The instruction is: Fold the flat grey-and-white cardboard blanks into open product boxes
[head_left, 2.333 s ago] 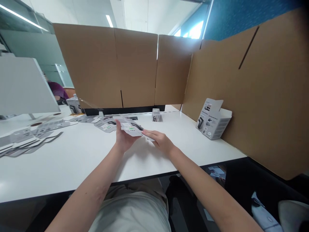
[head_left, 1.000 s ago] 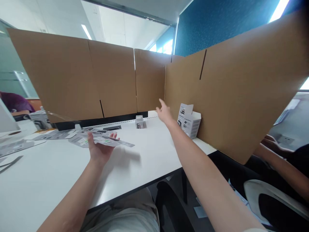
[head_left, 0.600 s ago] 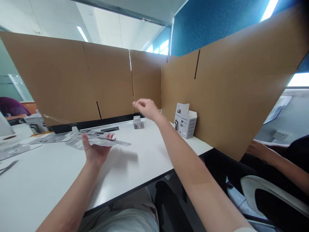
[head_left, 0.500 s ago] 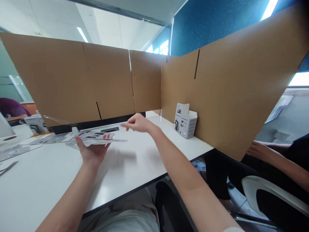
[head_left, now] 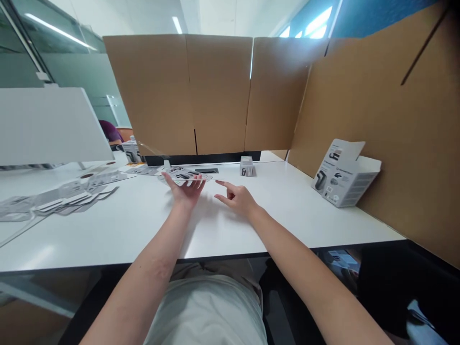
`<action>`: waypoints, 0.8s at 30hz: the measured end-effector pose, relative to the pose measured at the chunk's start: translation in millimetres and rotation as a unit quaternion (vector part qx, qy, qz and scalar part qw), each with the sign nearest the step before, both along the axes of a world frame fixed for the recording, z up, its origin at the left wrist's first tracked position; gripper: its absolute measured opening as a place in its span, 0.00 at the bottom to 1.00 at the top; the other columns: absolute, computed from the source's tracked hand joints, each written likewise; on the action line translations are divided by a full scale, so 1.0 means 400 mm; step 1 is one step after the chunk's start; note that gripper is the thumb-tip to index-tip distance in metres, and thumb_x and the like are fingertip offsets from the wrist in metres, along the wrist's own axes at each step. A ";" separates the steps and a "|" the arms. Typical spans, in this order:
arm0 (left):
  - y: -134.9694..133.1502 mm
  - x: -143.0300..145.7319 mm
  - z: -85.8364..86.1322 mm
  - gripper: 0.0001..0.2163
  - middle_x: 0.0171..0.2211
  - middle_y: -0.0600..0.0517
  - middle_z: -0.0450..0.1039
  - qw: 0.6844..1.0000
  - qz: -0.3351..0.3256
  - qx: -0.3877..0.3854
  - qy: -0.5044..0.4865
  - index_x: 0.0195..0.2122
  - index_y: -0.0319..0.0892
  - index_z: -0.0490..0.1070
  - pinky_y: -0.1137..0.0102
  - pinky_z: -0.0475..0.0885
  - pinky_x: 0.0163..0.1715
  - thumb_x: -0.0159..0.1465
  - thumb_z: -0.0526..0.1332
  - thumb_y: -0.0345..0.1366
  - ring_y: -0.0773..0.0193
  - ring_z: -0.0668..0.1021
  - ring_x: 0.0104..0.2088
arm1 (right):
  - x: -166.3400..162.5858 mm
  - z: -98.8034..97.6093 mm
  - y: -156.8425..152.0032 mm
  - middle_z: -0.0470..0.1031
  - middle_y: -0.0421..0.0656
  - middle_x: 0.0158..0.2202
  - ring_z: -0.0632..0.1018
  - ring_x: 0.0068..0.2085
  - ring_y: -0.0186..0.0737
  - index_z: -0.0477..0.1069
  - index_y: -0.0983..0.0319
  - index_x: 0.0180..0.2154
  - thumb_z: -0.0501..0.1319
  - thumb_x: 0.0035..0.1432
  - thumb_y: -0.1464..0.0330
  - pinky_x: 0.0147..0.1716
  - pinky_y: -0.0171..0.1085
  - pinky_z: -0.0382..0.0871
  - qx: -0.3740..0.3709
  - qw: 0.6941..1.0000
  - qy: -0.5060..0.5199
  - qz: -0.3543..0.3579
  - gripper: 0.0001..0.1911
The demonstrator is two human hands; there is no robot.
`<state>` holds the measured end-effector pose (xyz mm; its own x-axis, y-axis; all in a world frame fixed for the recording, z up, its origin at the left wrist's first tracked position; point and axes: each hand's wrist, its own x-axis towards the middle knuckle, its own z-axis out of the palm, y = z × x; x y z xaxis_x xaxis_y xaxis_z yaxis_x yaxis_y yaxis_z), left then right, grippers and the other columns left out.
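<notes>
My left hand (head_left: pixel 186 192) is palm up under a flattened printed carton (head_left: pixel 185 174), its thumb at the left edge and its fingers curled up at the far side. Grey and black product pictures show on the carton's face. My right hand (head_left: pixel 237 197) is just to the right, holding nothing, with index finger and thumb stretched apart. Its index fingertip is near the carton's right edge; whether they touch, I cannot tell. Beyond my right hand, a small printed box (head_left: pixel 246 166) stands on the white table (head_left: pixel 230 230).
Leaning near the right cardboard wall (head_left: pixel 402 139) is a larger printed box (head_left: pixel 345 179), its top flap up. Several flat cartons (head_left: pixel 72 197) are spread on the left, below a white panel (head_left: pixel 50 125). A dark flat object (head_left: pixel 206 170) lies by the back cardboard wall (head_left: pixel 219 96).
My view has turned left. My right hand has drawn back toward the carton in my left hand. The small box, formerly hidden by the right hand, now shows.
</notes>
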<state>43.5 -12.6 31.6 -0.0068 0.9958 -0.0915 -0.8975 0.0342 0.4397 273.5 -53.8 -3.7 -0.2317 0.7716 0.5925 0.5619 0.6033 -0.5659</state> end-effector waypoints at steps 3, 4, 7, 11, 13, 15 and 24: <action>-0.010 0.011 -0.001 0.49 0.54 0.38 0.79 1.000 -0.017 0.007 0.006 0.71 0.47 0.72 0.50 0.89 0.58 0.65 0.62 0.84 0.42 0.88 0.54 | -0.011 0.006 -0.010 0.65 0.29 0.22 0.66 0.26 0.39 0.77 0.59 0.75 0.70 0.72 0.46 0.37 0.40 0.64 -0.011 1.000 0.022 0.015 0.39; -0.013 0.016 -0.001 0.49 0.53 0.38 0.79 1.000 -0.022 0.009 0.010 0.69 0.47 0.73 0.49 0.89 0.58 0.65 0.63 0.84 0.42 0.88 0.54 | -0.014 0.007 -0.013 0.65 0.29 0.22 0.66 0.26 0.40 0.77 0.59 0.75 0.69 0.73 0.46 0.37 0.40 0.64 -0.014 0.999 0.031 0.020 0.39; -0.020 0.027 -0.002 0.46 0.51 0.39 0.80 0.999 -0.035 0.012 0.022 0.65 0.47 0.75 0.47 0.88 0.59 0.64 0.65 0.83 0.41 0.87 0.53 | -0.018 0.011 -0.019 0.65 0.28 0.21 0.67 0.25 0.39 0.77 0.60 0.72 0.70 0.73 0.46 0.36 0.40 0.63 -0.035 0.997 0.056 0.032 0.37; -0.019 0.040 -0.010 0.44 0.48 0.41 0.80 0.998 -0.050 0.015 0.038 0.62 0.47 0.75 0.51 0.87 0.59 0.65 0.67 0.82 0.44 0.88 0.53 | -0.021 0.008 -0.018 0.67 0.28 0.21 0.67 0.25 0.39 0.76 0.57 0.74 0.71 0.71 0.47 0.36 0.39 0.65 -0.090 0.991 0.056 0.076 0.39; -0.016 0.047 -0.016 0.44 0.46 0.42 0.80 0.998 -0.050 0.009 0.043 0.61 0.46 0.75 0.53 0.87 0.58 0.64 0.67 0.82 0.45 0.88 0.51 | -0.024 0.003 -0.016 0.69 0.28 0.21 0.70 0.27 0.39 0.73 0.56 0.78 0.72 0.71 0.47 0.38 0.39 0.67 -0.113 0.988 0.053 0.094 0.42; -0.015 0.053 -0.021 0.43 0.45 0.42 0.80 0.997 -0.052 0.010 0.050 0.59 0.46 0.76 0.53 0.87 0.57 0.64 0.68 0.81 0.46 0.88 0.50 | -0.027 -0.003 -0.012 0.72 0.29 0.23 0.72 0.28 0.40 0.70 0.56 0.80 0.72 0.71 0.47 0.40 0.40 0.70 -0.134 0.984 0.055 0.108 0.44; -0.007 0.068 -0.044 0.35 0.56 0.41 0.86 0.988 -0.037 0.073 0.131 0.58 0.48 0.82 0.55 0.85 0.61 0.65 0.78 0.71 0.43 0.86 0.62 | -0.029 -0.014 -0.001 0.79 0.35 0.27 0.81 0.30 0.46 0.68 0.58 0.80 0.72 0.71 0.45 0.40 0.44 0.76 -0.169 0.978 0.078 0.094 0.46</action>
<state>70.9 -15.6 14.2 0.0631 0.9968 0.0492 -0.7500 0.0149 0.6612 261.9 -54.3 -9.3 -0.3160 0.8816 0.3506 0.3490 0.4517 -0.8211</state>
